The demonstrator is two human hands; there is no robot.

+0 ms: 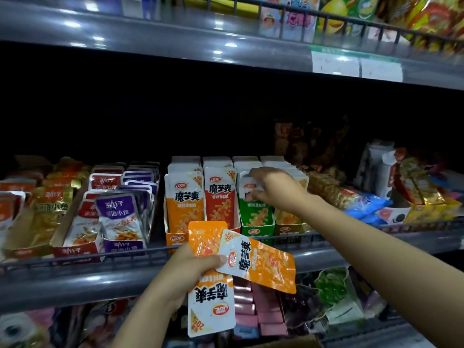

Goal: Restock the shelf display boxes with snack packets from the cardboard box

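Left hand [190,266] low in front of the grey metal shelf [150,275], fingers curled round a small fan of orange-and-white foil snack packets [256,262], thumb pressed on the top one; one packet hangs upside down below the hand, another points right, a third sticks up behind. Right hand [272,188] reaches onto the shelf, fingers bent down and pinching the white top edge of a green-and-white snack packet [252,197] standing in the green cardboard display box [257,228]. Just left of that green box: red display box [234,226] with red-and-white packets [219,197] upright, then orange display box [175,237] with orange-and-white packets [182,199] upright, front ones nearly full height. Right of the green box, touching it, a dull yellow-brown display box [288,228], packets mostly hidden by the right forearm. Further left of the orange box: purple-and-white fish snack packets [118,212] in a purple box, red-and-white ones [86,222] beside, gold ones [51,204] past that. Right of the green box row: loose blue wrapped snacks [366,204] and mixed bags, blurred. Black wire rail [75,259] runs along the shelf front. Colourful cartons [349,13] on the shelf above; pink packs [261,312] on the shelf below. Supply cardboard box: only a brown edge [283,344] at bottom, cannot tell more.
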